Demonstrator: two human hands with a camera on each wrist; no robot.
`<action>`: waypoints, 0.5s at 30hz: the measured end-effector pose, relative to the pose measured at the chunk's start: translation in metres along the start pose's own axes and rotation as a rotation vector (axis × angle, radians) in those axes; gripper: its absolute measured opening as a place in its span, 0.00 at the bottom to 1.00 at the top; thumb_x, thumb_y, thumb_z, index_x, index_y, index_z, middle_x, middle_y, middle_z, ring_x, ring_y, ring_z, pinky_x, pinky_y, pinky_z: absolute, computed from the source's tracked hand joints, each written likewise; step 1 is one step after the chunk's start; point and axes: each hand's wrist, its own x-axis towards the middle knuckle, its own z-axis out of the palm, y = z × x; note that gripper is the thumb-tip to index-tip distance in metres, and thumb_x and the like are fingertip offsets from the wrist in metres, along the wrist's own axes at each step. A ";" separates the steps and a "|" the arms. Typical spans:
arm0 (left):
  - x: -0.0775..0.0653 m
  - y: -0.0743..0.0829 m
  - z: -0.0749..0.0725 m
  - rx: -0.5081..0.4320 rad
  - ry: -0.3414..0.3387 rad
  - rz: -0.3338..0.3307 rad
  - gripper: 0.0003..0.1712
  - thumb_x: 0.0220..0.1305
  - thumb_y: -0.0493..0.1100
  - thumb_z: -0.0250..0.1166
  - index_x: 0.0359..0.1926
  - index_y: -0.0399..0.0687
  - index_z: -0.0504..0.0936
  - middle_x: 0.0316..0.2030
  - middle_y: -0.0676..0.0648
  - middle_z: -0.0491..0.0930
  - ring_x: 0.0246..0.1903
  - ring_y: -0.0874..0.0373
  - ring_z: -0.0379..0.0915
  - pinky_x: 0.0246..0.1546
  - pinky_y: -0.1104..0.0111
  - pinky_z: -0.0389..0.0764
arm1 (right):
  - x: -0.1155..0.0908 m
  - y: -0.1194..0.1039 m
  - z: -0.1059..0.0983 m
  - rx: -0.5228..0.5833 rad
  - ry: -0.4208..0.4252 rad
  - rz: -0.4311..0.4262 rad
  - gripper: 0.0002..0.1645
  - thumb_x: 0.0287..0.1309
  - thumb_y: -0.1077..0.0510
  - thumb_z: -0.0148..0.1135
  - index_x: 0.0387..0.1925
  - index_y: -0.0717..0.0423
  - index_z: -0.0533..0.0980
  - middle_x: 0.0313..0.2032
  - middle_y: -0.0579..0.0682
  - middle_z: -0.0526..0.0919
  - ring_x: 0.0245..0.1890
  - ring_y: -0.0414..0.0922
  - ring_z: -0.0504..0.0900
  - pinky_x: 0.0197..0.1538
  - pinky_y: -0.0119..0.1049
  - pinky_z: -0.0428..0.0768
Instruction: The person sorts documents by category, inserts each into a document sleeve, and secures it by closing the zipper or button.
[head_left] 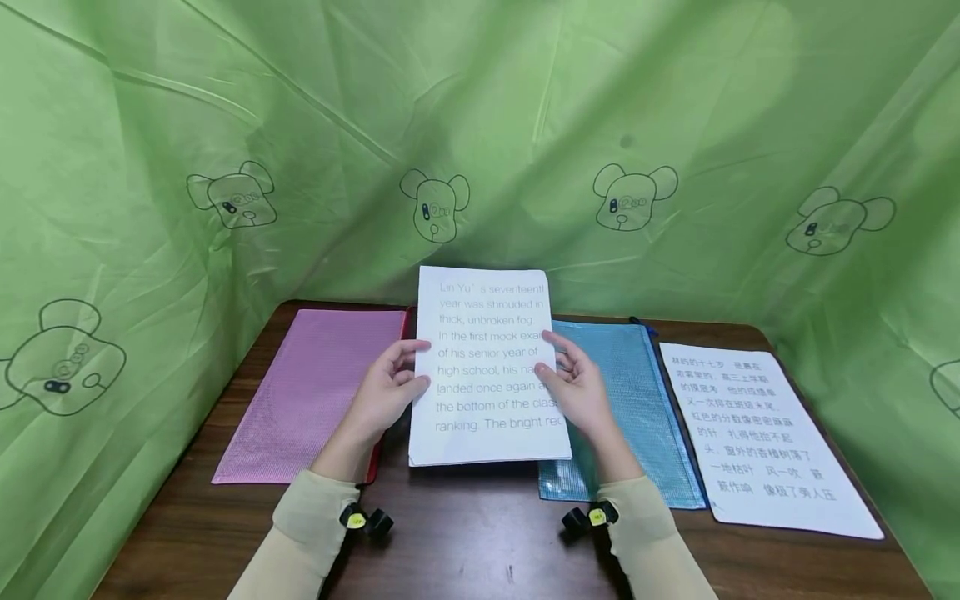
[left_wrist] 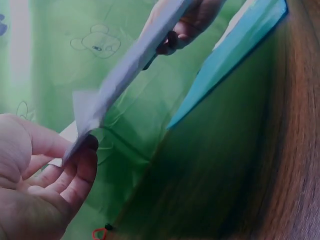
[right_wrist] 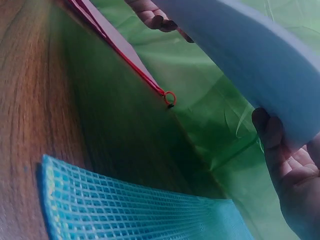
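Both hands hold up a stack of white paper sheets (head_left: 487,367) with large English print, raised above the table between two mesh zip pouches. My left hand (head_left: 386,387) pinches its left edge, and my right hand (head_left: 581,387) grips the right edge, thumb on the front. In the left wrist view the left hand (left_wrist: 45,175) bends a corner of the sheets (left_wrist: 130,60). From the right wrist, the right hand's fingers (right_wrist: 272,131) lie behind the sheets (right_wrist: 265,75). Left lies a pink mesh pouch (head_left: 307,392); right, a blue mesh pouch (head_left: 637,408), partly behind the right hand.
A white sheet with Chinese print (head_left: 765,442) lies at the right side of the dark wooden table (head_left: 465,542). A green curtain (head_left: 510,108) with bear outlines surrounds the table. The pink pouch has a red zip edge with a ring pull (right_wrist: 170,97).
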 end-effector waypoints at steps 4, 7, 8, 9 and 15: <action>0.002 -0.002 -0.011 0.038 -0.024 0.031 0.29 0.72 0.28 0.67 0.71 0.39 0.76 0.56 0.33 0.84 0.39 0.49 0.85 0.41 0.65 0.86 | 0.000 0.000 -0.002 -0.003 0.003 0.021 0.35 0.75 0.68 0.66 0.78 0.50 0.72 0.56 0.63 0.88 0.38 0.48 0.93 0.38 0.43 0.91; 0.004 -0.002 -0.025 0.060 -0.025 0.045 0.27 0.73 0.30 0.67 0.70 0.37 0.75 0.55 0.31 0.84 0.39 0.45 0.86 0.40 0.58 0.89 | 0.000 0.000 -0.004 -0.007 0.006 0.037 0.35 0.75 0.66 0.66 0.78 0.48 0.72 0.56 0.62 0.88 0.39 0.48 0.93 0.38 0.44 0.91; 0.004 -0.003 -0.030 0.080 -0.022 0.050 0.27 0.73 0.30 0.67 0.70 0.36 0.75 0.55 0.30 0.84 0.39 0.44 0.86 0.41 0.57 0.89 | 0.000 0.000 -0.004 -0.009 0.007 0.041 0.35 0.75 0.66 0.66 0.78 0.48 0.72 0.56 0.62 0.88 0.39 0.48 0.93 0.38 0.44 0.91; 0.005 -0.003 -0.036 0.102 -0.015 0.054 0.26 0.73 0.30 0.68 0.69 0.35 0.75 0.55 0.29 0.83 0.40 0.44 0.86 0.41 0.58 0.89 | 0.000 0.001 -0.005 -0.012 0.008 0.044 0.35 0.75 0.66 0.66 0.78 0.48 0.72 0.57 0.62 0.88 0.39 0.48 0.93 0.38 0.44 0.91; 0.006 -0.019 -0.067 0.306 0.037 0.107 0.25 0.72 0.31 0.70 0.67 0.32 0.77 0.54 0.31 0.84 0.43 0.49 0.80 0.44 0.71 0.80 | 0.002 0.008 -0.009 -0.037 0.005 0.079 0.34 0.76 0.64 0.66 0.79 0.48 0.72 0.56 0.62 0.88 0.39 0.50 0.93 0.38 0.42 0.91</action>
